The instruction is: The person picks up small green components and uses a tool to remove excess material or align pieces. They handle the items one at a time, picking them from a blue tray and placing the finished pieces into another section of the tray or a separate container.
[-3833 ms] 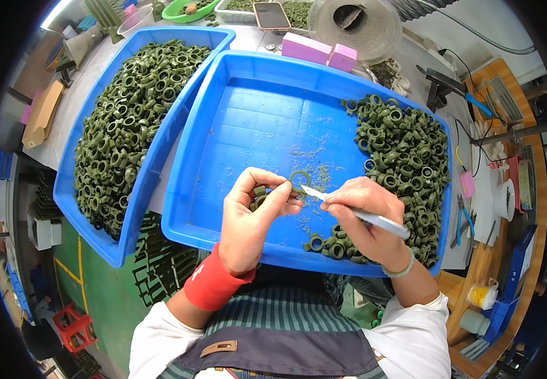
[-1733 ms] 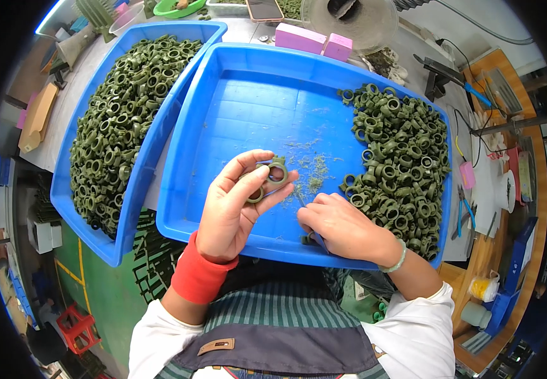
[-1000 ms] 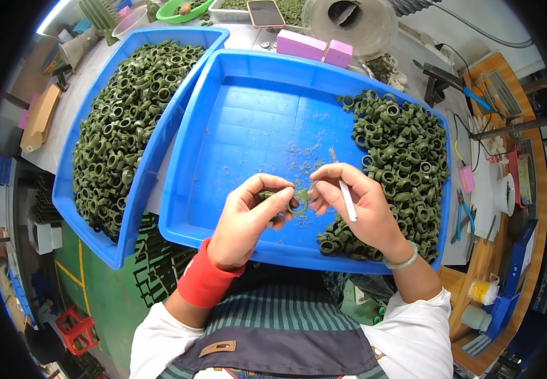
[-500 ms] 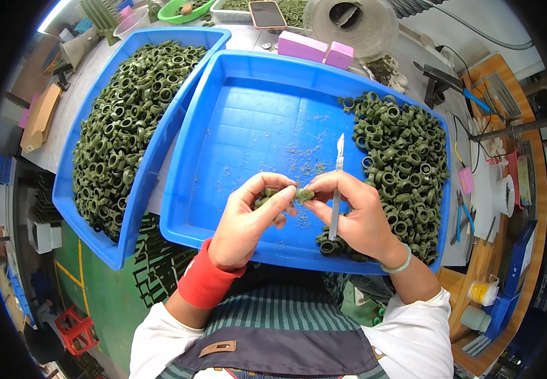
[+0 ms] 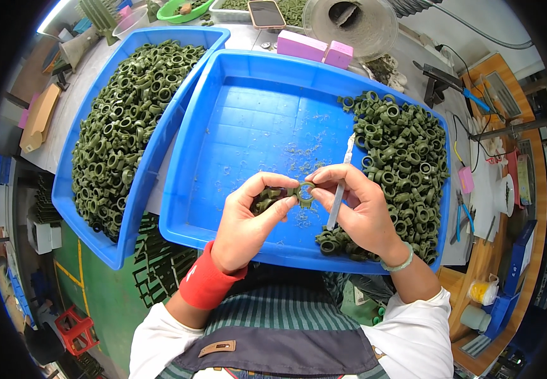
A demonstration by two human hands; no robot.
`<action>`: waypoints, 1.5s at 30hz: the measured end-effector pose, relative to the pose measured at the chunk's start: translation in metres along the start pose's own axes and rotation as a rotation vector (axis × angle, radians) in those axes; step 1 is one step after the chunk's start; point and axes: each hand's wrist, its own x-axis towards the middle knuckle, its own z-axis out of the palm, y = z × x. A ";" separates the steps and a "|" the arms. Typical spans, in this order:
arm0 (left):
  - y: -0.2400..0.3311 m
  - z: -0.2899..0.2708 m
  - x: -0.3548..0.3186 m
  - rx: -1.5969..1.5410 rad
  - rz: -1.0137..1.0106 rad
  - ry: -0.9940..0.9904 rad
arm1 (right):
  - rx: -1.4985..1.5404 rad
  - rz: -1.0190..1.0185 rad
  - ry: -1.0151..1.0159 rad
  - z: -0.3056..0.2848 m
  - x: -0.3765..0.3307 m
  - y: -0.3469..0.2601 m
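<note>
Above the blue tray (image 5: 254, 117), my left hand (image 5: 242, 224) pinches a small olive-green ring (image 5: 305, 203) between thumb and forefinger. More green rings (image 5: 266, 200) are gathered in its curled fingers. My right hand (image 5: 368, 215) touches the other side of the pinched ring with its fingertips. A scalpel (image 5: 336, 205) with a flat metal handle is also in that hand, lying across the fingers with its blade pointing up and away. Thin green shavings (image 5: 308, 151) are scattered over the tray floor. A heap of similar rings (image 5: 403, 164) fills the tray's right side.
A second blue tray (image 5: 65, 183) on the left is heaped with green rings. Pink blocks (image 5: 302, 45), a phone (image 5: 266, 14) and a clear round tub (image 5: 374, 38) stand beyond the trays. Pliers (image 5: 464, 211) lie at the right.
The pinched ring has turned, so its opening now faces up toward me. The scalpel has tilted to the right, and my right fingers have shifted slightly.
</note>
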 end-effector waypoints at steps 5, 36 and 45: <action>0.003 0.001 0.000 0.015 -0.007 0.010 | 0.008 0.061 0.054 -0.004 0.004 -0.011; 0.006 0.000 -0.003 -0.005 0.068 0.014 | -0.144 -0.219 0.004 -0.017 -0.003 -0.013; 0.004 0.010 -0.004 -0.092 0.095 0.130 | -0.237 -0.406 0.051 -0.007 -0.005 -0.010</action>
